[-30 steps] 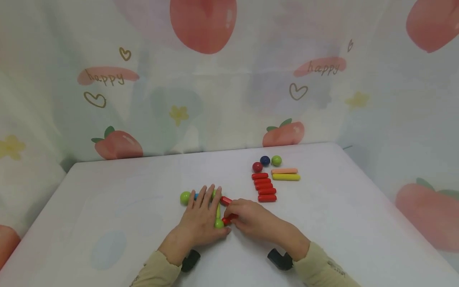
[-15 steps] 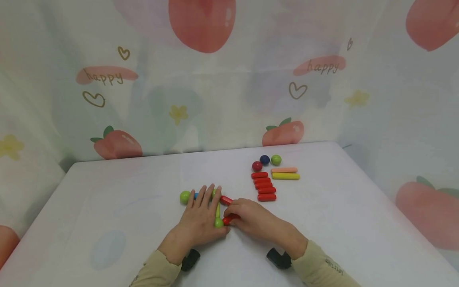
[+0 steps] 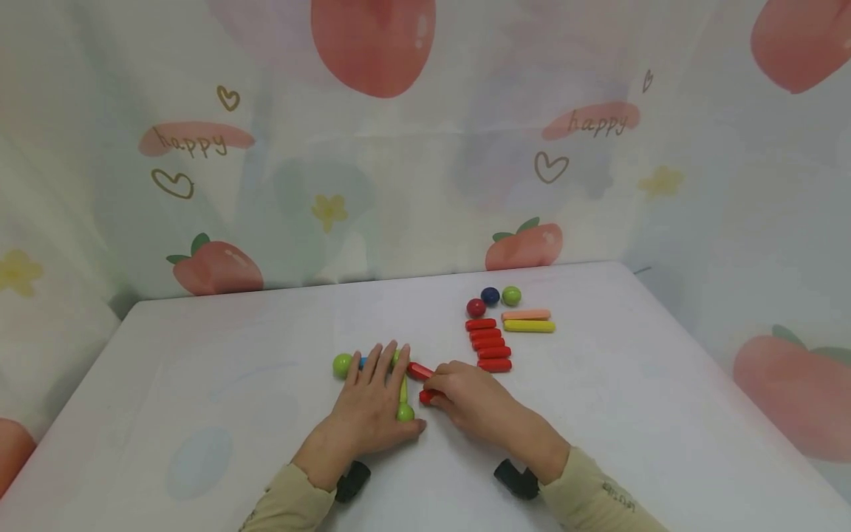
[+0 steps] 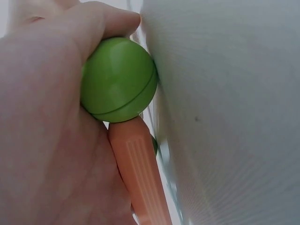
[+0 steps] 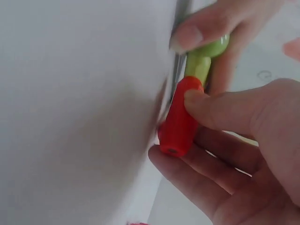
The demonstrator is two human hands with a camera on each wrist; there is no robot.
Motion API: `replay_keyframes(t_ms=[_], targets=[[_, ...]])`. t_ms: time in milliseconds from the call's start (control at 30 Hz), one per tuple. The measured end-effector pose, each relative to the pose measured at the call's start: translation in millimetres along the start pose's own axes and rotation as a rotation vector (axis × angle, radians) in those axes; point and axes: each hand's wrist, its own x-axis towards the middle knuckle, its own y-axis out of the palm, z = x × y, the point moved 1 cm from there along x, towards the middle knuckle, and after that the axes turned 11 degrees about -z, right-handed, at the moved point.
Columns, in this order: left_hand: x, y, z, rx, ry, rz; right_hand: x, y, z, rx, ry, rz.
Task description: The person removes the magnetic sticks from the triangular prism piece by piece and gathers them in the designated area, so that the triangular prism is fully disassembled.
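My left hand (image 3: 372, 403) lies with straight fingers over a joined shape of balls and sticks, partly hidden beneath it. A green ball (image 3: 342, 365) with a blue stick (image 3: 363, 363) shows at its left, and a yellow-green stick (image 3: 402, 391) runs down to another green ball (image 3: 405, 411) beside the thumb. In the left wrist view, an orange stick (image 4: 143, 173) meets a green ball under the palm. My right hand (image 3: 475, 399) pinches a short red stick (image 5: 180, 119) between thumb and fingers. A second red stick (image 3: 420, 371) extends from the shape toward the right fingers.
Farther back on the white table (image 3: 219, 399), several red sticks (image 3: 487, 343) lie in a column. Beyond them sit a red ball (image 3: 476, 308), a blue ball (image 3: 490, 296) and a green ball (image 3: 511, 295). A yellow stick (image 3: 528, 326) and an orange stick (image 3: 526, 315) are alongside.
The right hand has drawn the pinched red stick slightly up and right, so a gap now shows between it and the lower green ball. The left hand has stayed in place.
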Motion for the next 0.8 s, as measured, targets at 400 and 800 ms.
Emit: replay_keyframes(t_ms=[400,800], targets=[[0.9,0.8,-0.1,0.020,0.005,-0.008,-1,-19,-14,0.003,0.112,-0.045],[1.7,2.5,0.2,0.028,0.010,-0.019,-4,-36,-31,-0.028,0.131,-0.058]])
